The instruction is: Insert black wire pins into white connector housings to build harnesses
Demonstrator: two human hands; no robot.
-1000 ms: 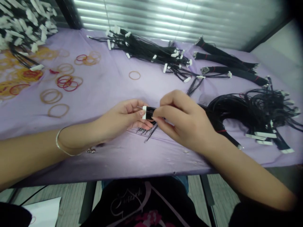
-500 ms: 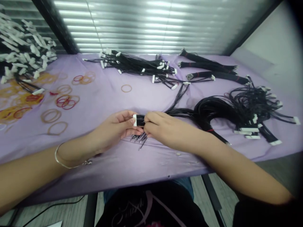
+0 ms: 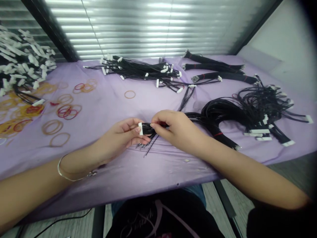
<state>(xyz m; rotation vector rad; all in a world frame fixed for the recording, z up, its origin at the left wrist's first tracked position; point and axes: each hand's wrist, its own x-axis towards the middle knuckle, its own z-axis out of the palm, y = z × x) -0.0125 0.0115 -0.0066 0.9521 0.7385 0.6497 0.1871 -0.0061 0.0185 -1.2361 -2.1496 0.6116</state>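
Observation:
My left hand [image 3: 126, 134] grips a white connector [image 3: 141, 128] between thumb and fingers. Black wires [image 3: 148, 129] run from the connector to the right, towards my other hand. My right hand [image 3: 170, 127] is closed, thumb and forefinger pinched on these wires just beside the connector. Loose wire ends with metal tips [image 3: 142, 145] hang below my left fingers. Beyond my right hand the wires join a thick curved bundle of black cables [image 3: 210, 112], which has a red band round one leg.
Rubber bands [image 3: 52, 127] in tan and red lie scattered at the left. A pile of white-ended cables [image 3: 24, 62] stands at the far left. More cables [image 3: 138, 69] lie at the back, with banded bundles [image 3: 213, 67] and a tangled heap [image 3: 262, 102] at the right.
My right hand has shifted slightly right and up along the wires, uncovering more of them beside the connector. My left hand keeps its hold. The whole view has shifted a little.

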